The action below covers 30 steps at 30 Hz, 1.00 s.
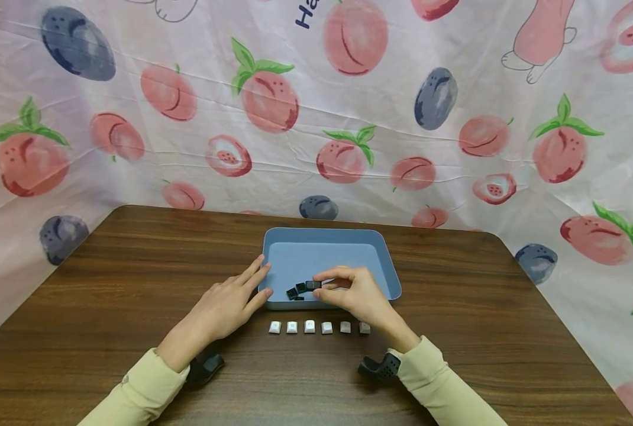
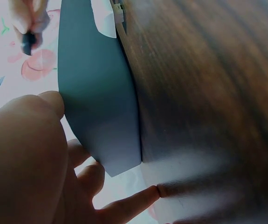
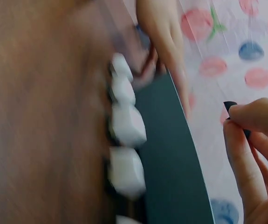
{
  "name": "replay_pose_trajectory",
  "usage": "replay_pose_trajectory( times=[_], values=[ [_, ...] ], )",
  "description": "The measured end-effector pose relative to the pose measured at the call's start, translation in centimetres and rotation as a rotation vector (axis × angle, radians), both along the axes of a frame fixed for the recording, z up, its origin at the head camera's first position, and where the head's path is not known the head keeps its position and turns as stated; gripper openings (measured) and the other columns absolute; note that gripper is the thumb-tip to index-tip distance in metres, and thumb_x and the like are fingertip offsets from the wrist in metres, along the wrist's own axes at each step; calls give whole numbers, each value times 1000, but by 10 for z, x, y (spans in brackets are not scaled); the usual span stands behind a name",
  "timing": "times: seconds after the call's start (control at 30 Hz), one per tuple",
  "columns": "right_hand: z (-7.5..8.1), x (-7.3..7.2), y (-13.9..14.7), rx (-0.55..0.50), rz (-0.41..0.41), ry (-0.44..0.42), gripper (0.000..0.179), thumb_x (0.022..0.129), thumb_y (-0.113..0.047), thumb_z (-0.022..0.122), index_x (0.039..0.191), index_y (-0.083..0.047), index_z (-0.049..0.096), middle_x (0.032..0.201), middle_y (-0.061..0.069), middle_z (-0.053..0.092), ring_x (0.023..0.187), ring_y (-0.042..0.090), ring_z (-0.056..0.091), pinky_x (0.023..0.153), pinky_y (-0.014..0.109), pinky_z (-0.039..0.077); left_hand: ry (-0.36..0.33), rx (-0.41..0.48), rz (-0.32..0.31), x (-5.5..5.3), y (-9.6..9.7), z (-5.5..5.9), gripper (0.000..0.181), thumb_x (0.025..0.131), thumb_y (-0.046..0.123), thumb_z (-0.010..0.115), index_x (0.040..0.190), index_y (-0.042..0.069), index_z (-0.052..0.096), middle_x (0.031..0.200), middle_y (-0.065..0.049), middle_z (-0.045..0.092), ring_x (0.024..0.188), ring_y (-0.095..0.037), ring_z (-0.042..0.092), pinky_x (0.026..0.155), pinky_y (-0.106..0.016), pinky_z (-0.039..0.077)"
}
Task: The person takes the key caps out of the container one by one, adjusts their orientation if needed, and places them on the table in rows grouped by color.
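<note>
A blue tray [image 1: 324,236] stands on the table. My right hand [image 1: 360,296] is above its front part, pinching a black keycap [image 3: 230,105] between thumb and fingers. Just left of those fingertips, a few more black keycaps [image 1: 292,293] lie near the tray's front wall. At the tray's left side is my left hand [image 1: 223,305], its fingers spread along the rim. The left wrist view shows the thumb [image 2: 53,101] against the tray's edge and a fingertip reaching the tabletop. In front of the tray, several white keycaps [image 1: 309,326] form a row.
The brown wooden table [image 1: 151,284] runs out to both sides and toward me. A fruit-print cloth [image 1: 370,106] hangs behind it and along the sides. Both wrists wear black devices [image 1: 381,367], low over the tabletop.
</note>
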State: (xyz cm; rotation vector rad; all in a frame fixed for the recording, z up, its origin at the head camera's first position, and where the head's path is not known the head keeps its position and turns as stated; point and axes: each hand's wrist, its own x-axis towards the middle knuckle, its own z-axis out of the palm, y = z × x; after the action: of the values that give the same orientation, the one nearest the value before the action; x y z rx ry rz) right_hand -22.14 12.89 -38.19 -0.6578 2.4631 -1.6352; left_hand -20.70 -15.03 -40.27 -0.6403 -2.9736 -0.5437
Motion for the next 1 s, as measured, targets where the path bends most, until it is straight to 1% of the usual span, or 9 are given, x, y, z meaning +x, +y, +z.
replay_pose_trajectory(
  times=[0.07, 0.13, 0.27, 0.33, 0.43, 0.5, 0.67, 0.83, 1.0],
  values=[
    [0, 10, -5, 0, 30, 1, 26, 89, -16, 79, 115, -13, 78, 118, 7, 71, 101, 17, 74, 80, 30, 60, -5, 0, 1, 0, 0, 0, 63, 109, 48, 40, 161, 13, 34, 169, -10, 24, 130, -49, 54, 98, -67, 45],
    [-1, 20, -11, -6, 54, -21, 25, 90, -16, 78, 115, -14, 77, 116, 5, 71, 100, 16, 74, 77, 30, 60, -11, 0, 1, 0, 1, 1, 63, 109, 49, 40, 161, 14, 33, 169, -10, 23, 131, -49, 54, 98, -67, 45],
    [-6, 39, -23, -20, 66, -71, 23, 89, -16, 80, 112, -17, 78, 108, 2, 75, 94, 12, 75, 74, 28, 60, -10, -3, 1, 0, 0, 1, 63, 109, 49, 40, 161, 14, 33, 169, -10, 24, 131, -49, 54, 97, -67, 45],
    [-10, 46, -30, -27, 69, -70, 22, 87, -16, 81, 109, -17, 79, 102, 2, 78, 91, 11, 76, 75, 27, 60, -8, -1, 2, 0, 0, 1, 63, 109, 49, 40, 161, 13, 34, 169, -10, 24, 131, -49, 54, 97, -67, 45],
    [-18, 56, -39, -32, 62, -55, 19, 85, -17, 84, 103, -18, 81, 95, 1, 79, 85, 8, 76, 72, 23, 59, -9, 1, 2, 0, 0, 1, 63, 109, 49, 39, 161, 13, 34, 169, -10, 25, 131, -49, 54, 98, -68, 44],
    [-24, 61, -44, -50, 61, -49, 17, 83, -15, 85, 100, -17, 81, 94, 1, 78, 83, 7, 76, 71, 22, 59, -8, 2, 3, 0, 0, 1, 63, 109, 49, 39, 161, 13, 34, 169, -10, 24, 131, -50, 53, 98, -68, 44],
    [-38, 68, -51, -66, 57, -18, 17, 81, -10, 86, 97, -13, 81, 91, 2, 76, 78, 4, 74, 70, 21, 59, 6, 1, 7, 0, -1, -1, 62, 109, 48, 41, 161, 13, 34, 169, -10, 24, 132, -48, 54, 97, -68, 45],
    [-49, 68, -54, -15, 77, 30, 16, 83, -12, 85, 98, -13, 81, 86, 1, 77, 74, 1, 72, 68, 19, 57, 16, 5, 3, 0, -1, -2, 62, 109, 47, 41, 160, 12, 35, 169, -11, 25, 130, -48, 54, 96, -67, 45],
    [-54, 66, -56, 41, 85, 112, 17, 84, -12, 85, 100, -13, 81, 86, 0, 76, 73, -3, 69, 67, 18, 55, 30, 6, -2, 0, -1, -3, 62, 109, 47, 41, 160, 12, 36, 168, -11, 26, 129, -49, 56, 95, -67, 46]
  ],
)
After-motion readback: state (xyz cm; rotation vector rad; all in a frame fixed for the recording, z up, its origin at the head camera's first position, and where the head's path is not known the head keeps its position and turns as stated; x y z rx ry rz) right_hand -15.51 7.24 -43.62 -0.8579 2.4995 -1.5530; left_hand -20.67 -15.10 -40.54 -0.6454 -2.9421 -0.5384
